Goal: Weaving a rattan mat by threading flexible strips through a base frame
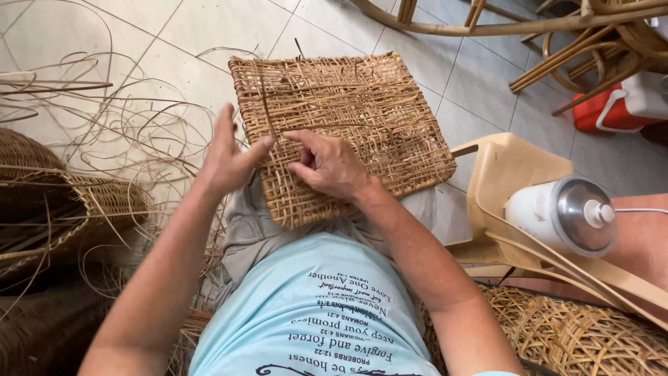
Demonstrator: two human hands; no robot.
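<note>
A square woven cane panel (355, 118) lies across my lap, tan and loosely meshed. My left hand (229, 157) sits at its left edge, thumb pressed onto the weave and fingers stretched outward. My right hand (327, 163) rests on the panel's near left part, fingers curled and pinching a thin cane strand (268, 104) that runs up through the mesh. The two hands nearly touch at the thumb tips.
Loose cane strips (104, 118) are scattered over the tiled floor at left, beside a woven basket (62, 202). A beige plastic chair (515, 174) holds a white jug with a metal lid (563, 212). Rattan furniture frames (570, 35) and a red-and-white cooler (626, 104) stand at the back right. Another cane mesh (577, 334) lies lower right.
</note>
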